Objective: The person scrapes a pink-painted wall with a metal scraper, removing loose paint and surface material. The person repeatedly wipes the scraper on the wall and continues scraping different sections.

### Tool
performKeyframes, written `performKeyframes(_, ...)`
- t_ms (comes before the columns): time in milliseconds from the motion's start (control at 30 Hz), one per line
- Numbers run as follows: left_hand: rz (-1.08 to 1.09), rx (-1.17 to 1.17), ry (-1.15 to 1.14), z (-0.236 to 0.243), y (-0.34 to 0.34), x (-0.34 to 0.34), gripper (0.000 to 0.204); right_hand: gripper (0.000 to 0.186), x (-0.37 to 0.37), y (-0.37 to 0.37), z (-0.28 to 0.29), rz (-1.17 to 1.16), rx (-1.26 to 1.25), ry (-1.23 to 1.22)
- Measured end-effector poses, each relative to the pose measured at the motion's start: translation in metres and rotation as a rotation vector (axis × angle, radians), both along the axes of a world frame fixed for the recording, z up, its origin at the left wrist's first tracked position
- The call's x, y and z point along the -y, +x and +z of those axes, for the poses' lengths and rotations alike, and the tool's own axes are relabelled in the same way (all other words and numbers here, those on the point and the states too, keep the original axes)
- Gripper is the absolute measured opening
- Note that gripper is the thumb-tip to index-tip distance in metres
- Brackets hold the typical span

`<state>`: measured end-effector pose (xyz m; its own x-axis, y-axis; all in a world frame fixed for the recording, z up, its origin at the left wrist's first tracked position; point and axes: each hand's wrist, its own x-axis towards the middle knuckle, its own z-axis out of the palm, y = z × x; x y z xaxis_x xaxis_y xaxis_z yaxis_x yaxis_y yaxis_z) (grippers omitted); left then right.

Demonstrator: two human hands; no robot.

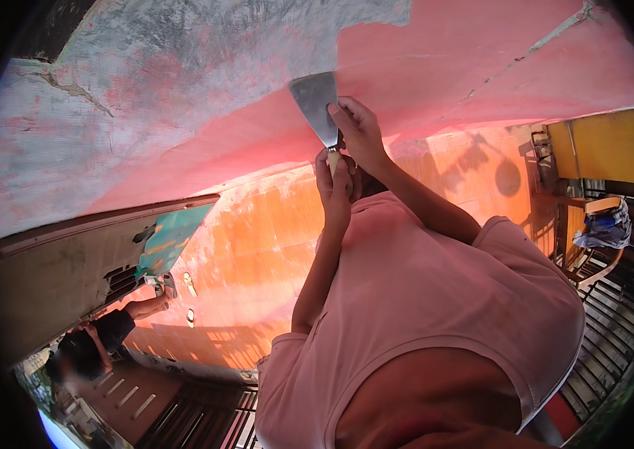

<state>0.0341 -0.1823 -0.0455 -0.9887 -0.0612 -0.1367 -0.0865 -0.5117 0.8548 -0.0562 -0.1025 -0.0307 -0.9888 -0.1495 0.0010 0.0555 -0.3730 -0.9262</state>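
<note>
A putty knife (pixel 314 105) with a broad metal blade and a pale handle is held up in front of the wall (pixel 406 67). My left hand (pixel 337 183) is wrapped round its handle. The fingers of my right hand (pixel 362 135) are bent against the blade's right edge, the thumb lying on its face. At its far end the blade overlaps the pink paint in view; whether it touches the wall I cannot tell. Grey, scraped-looking patches (pixel 160 67) cover the wall's left part, and pink paint covers the right.
Cracks run through the wall at the upper left (pixel 74 88) and upper right (pixel 534 51). Below is an orange tiled floor (pixel 249 262) with footwear on it. Another person (pixel 100 337) is at the lower left. On the right stands a wooden chair (pixel 593 262) draped with cloth, near barred metalwork (pixel 608 314).
</note>
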Motion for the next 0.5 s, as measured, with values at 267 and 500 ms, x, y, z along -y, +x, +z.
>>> performKeyframes(267,-0.005,0.044,0.034,-0.013,-0.016,-0.013,0.028,0.023,-0.001,-0.008,-0.016,-0.091,-0.102,0.097)
performKeyframes(500,0.055,0.04,0.059,-0.027,-0.023,-0.019,0.026,0.022,0.001,-0.008,-0.019,-0.123,-0.102,0.1)
